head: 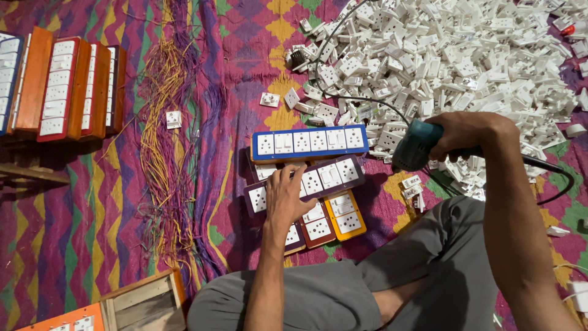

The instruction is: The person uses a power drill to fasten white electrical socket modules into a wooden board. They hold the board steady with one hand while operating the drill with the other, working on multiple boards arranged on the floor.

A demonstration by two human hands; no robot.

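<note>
Gripping teal drill (416, 144), pressing purple switchboard (318, 179)

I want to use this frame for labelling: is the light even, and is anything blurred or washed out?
Head view: the pile of white sockets at top right is bright, nearly washed out; the left edge by the stacked boards is dim; the left hand casts a shadow on the purple board; the right hand and drill look sharp.

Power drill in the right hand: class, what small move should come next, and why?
Probably lower the drill toward the purple board. The left hand lies flat on that board, pinning it, while the right hand holds the drill raised beside it, apart from the board.
</note>
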